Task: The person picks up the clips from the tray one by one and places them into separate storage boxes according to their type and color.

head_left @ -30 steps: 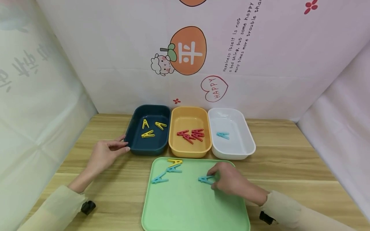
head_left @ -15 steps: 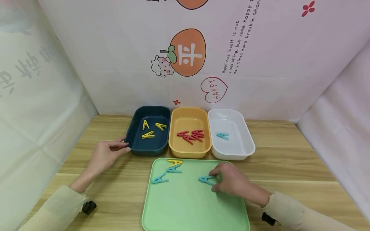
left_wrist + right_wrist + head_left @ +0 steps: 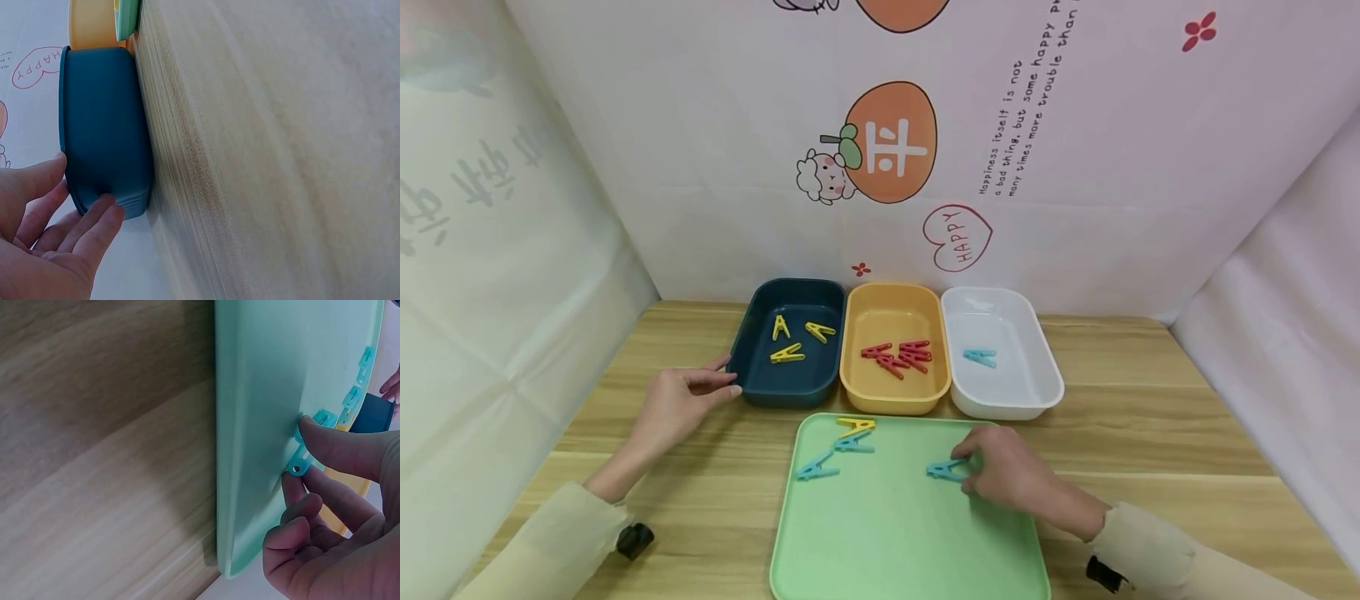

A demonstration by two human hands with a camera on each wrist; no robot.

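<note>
On the green tray (image 3: 910, 533), my right hand (image 3: 1011, 471) pinches a light blue clothespin (image 3: 944, 470) by its spread ends, between thumb and fingers. In the right wrist view, the thumb lies along one side of that clothespin (image 3: 301, 461) and fingertips meet the other. My left hand (image 3: 677, 404) touches the left near corner of the dark blue bin (image 3: 786, 398). Seen from the left wrist, its thumb is at the bin's rim and its extended fingers rest against the outer wall. Two more blue clothespins (image 3: 817, 468) and a yellow clothespin (image 3: 857, 426) lie at the tray's far left.
Three yellow clothespins (image 3: 787, 354) lie in the dark blue bin. Beside it, the orange bin (image 3: 895, 403) has several red clothespins (image 3: 916, 353), and the white bin (image 3: 1022, 400) has one blue clothespin (image 3: 979, 357). A printed cloth (image 3: 737, 167) hangs behind the wooden table (image 3: 1120, 367).
My right hand and the blue clothespin have shifted slightly right on the tray. The left hand stays at the dark blue bin. The head view has tilted up a little.
</note>
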